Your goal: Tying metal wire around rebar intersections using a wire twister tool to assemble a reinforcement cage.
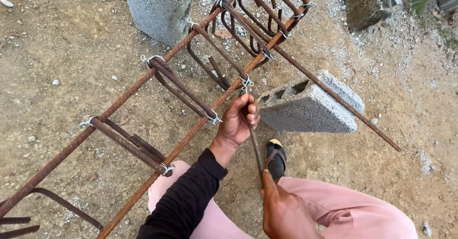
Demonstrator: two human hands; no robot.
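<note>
A rusty rebar cage [181,84] runs diagonally from lower left to upper right, its square stirrups bound to the long bars with bright tie wire. My left hand [240,119] grips a thin rusty metal rod [256,148] just below a wire tie [245,81] on the near long bar. My right hand [281,210] holds the lower end of the same rod, close to my pink-trousered knee. The rod's tip sits at the wire tie.
A grey hollow concrete block [310,108] lies on the dirt right of my left hand, with a loose rebar [343,103] across it. Another block [157,7] stands behind the cage, more blocks [377,0] at top right. My sandalled foot [275,158] rests by the block.
</note>
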